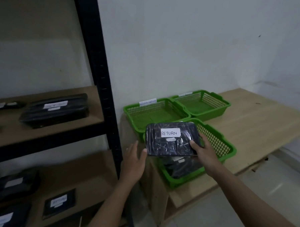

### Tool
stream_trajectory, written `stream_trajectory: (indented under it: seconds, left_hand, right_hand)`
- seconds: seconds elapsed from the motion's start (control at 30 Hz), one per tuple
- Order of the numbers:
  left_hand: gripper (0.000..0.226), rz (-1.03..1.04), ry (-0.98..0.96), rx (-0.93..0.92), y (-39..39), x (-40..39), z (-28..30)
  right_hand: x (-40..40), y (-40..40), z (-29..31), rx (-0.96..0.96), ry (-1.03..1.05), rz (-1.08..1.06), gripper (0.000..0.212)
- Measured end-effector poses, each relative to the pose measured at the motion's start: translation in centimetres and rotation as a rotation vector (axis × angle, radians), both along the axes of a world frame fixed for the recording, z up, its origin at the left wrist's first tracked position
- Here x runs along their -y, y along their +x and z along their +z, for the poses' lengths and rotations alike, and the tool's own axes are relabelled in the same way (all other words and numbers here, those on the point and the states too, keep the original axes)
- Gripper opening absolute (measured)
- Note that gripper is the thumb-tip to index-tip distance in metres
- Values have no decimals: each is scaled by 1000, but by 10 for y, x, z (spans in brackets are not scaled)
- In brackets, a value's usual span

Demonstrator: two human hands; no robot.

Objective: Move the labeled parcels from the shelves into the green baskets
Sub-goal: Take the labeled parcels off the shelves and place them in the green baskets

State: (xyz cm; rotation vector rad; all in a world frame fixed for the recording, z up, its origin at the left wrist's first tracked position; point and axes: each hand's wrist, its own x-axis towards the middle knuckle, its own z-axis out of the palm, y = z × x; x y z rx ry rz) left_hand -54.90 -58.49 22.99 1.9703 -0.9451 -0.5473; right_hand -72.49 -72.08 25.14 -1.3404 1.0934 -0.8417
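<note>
Two bare forearms are reaching in from the bottom edge toward a low wooden table point(260, 122). The right hand point(203, 149) is gripping a dark, plastic-wrapped parcel point(170, 144) by its right edge — thumb on top, fingers curled underneath. A white label point(170, 132) on the parcel's upper face is reading "RETURN". The left hand point(133, 160) is hovering just beside the parcel's left corner with fingers spread and loose; its thumb is sitting at or very near the wrapping, but it is not closing on anything.

The held parcel is hanging above the nearest green basket point(219, 143), which is already carrying another dark parcel point(182, 169) in its near end. Behind it, two more green baskets are standing side by side against the wall — the left one point(156, 112) bearing a small white tag on its rim, too blurred to read, and the right one point(203, 104) touching it.

On the left, a black-framed shelving unit point(102, 86) is holding further labelled parcels: one large one point(55, 110) lying on the upper wooden shelf, and several on the shelf below, among them a small flat one point(59, 203) near the front.
</note>
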Motion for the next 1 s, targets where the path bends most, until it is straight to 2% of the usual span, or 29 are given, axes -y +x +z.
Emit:
stream_trajectory:
  seconds: [0.27,0.4,0.67,1.0]
  left_hand:
    - [53,-19,95,19,-11,66,-22]
    - [58,41,198,105,-17,96,-37]
    - [59,216,369,172,-30,118,-57]
    - [52,316,382,207,-34,126,-62]
  right_hand:
    - [78,-5,-15,-91,-4,-2,48]
    - [118,-3,-30,-163,-6,25,53]
    - [169,11,-58,-316,-2,217,49]
    - [194,34,-67,-487,3,410,52]
